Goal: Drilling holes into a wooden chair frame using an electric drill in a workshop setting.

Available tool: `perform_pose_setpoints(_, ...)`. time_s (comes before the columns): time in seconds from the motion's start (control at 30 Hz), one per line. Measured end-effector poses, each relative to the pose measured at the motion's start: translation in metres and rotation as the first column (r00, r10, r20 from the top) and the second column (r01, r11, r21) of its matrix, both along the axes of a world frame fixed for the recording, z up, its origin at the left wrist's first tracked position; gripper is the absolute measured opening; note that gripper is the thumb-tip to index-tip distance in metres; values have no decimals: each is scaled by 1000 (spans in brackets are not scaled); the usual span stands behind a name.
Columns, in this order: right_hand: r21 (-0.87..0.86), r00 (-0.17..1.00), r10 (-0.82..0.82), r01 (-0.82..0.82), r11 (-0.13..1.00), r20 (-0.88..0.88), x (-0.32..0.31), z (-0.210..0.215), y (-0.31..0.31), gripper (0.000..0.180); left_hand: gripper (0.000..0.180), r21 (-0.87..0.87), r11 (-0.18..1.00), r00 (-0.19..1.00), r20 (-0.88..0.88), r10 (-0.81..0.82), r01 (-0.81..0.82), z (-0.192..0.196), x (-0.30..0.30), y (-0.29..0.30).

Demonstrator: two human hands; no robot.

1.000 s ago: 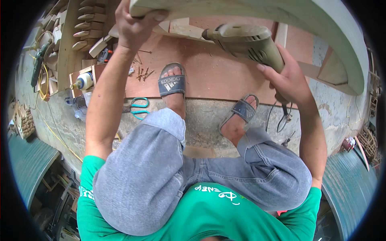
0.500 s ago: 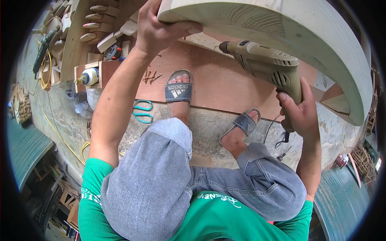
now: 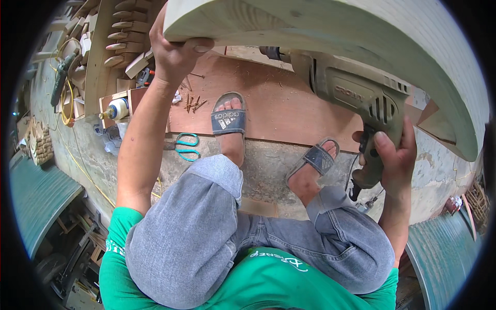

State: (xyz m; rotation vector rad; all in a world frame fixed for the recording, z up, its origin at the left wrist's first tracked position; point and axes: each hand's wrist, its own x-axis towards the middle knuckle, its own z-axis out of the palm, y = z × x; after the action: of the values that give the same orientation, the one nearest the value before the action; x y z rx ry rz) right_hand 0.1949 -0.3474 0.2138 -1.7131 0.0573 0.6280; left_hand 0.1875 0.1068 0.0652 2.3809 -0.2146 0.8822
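Observation:
My left hand (image 3: 178, 57) is closed on the near-left end of a large curved wooden piece (image 3: 392, 39), its thumb lying along the lower edge. The pale wood arches across the top of the view and down the right side. In my right hand (image 3: 392, 155) is an olive-brown electric drill (image 3: 356, 93), gripped by its handle. The drill lies under the arch, with its chuck pointing left and away from me. The wood hides the chuck's far side, and I cannot tell whether the tip touches anything.
A reddish plywood sheet (image 3: 268, 113) lies under my feet, with several screws (image 3: 194, 103) on it. Turquoise-handled scissors (image 3: 187, 147) lie at its near edge. To the left are a glue bottle (image 3: 118, 108), wooden blocks (image 3: 132, 36) and a corded green power tool (image 3: 62, 77).
The curved piece has shifted left and tilted, with my left hand moving along with it. The drill has swung closer and now shows more of its side.

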Motion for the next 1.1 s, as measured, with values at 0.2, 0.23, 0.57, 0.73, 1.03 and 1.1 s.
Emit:
perform_pose_setpoints(0.2, 81, 1000, 2, -4, 997, 18, 7, -24, 0, 41, 20, -268, 957, 993, -13, -121, 113, 35, 7, -44)
perform_pose_setpoints(0.23, 81, 1000, 1, -4, 997, 30, 6, -25, 0, 40, 24, -294, 948, 990, -31, -137, 122, 36, 8, -44)
perform_pose_setpoints(0.57, 127, 1000, -16, 15, 992, 13, 6, -28, 2, 38, 33, -425, 902, 987, -100, -123, 69, 34, 7, -43)
perform_pose_setpoints(0.73, 63, 998, 45, -41, 997, -54, 8, -32, 5, 41, 35, -689, 724, 975, -135, -177, 36, 31, 4, -42)
perform_pose_setpoints(1.03, 73, 993, 103, -99, 992, -56, 22, -30, 5, 55, 36, -726, 679, 977, -46, -210, 112, 33, 9, -47)
perform_pose_setpoints(1.1, 37, 993, 114, -113, 993, -33, 27, -30, 8, 59, 35, -730, 673, 975, -47, -218, 115, 32, 9, -47)
